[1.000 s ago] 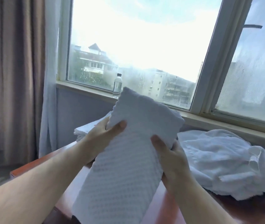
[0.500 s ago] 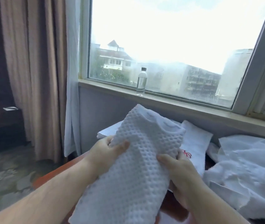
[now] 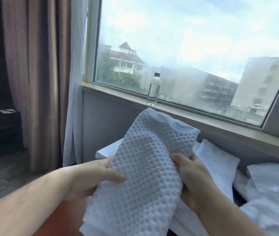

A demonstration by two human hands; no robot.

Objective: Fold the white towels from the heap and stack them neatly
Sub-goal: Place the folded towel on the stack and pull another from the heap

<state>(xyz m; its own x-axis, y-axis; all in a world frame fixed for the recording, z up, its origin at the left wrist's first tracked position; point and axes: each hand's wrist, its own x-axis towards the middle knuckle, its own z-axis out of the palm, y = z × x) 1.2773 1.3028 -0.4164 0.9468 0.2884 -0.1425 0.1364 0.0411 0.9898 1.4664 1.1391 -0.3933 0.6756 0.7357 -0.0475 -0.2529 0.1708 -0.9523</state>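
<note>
Firstly, grip state: my left hand (image 3: 91,178) pinched the left edge of the waffle towel (image 3: 145,167), with the thumb laid across the front face and the fingers hidden behind it. My right hand (image 3: 191,174) gripped the right edge, thumb on the front and fingers curled round the back. The towel was raised off the table (image 3: 67,223). It was already doubled into a long narrow band, with its upper fold standing above my hands and its lower end hanging toward me.

Position of other items: the stack of folded towels (image 3: 107,149) lay just behind the held towel, below the windowsill (image 3: 203,121). The unfolded heap (image 3: 271,201) lay to my right. A water bottle (image 3: 153,89) stood upright on the sill, well apart from the work.

Procedure, as I judged it: the step in hand was to square the band before the last fold. Both long edges needed aligning under the thumbs with equal tension from each hand, since so thick a weave would likely creep and bulge. The lower end ran out of view, so I could not tell whether its corners met. The finished fold belonged flat on the stack, edges flush.
</note>
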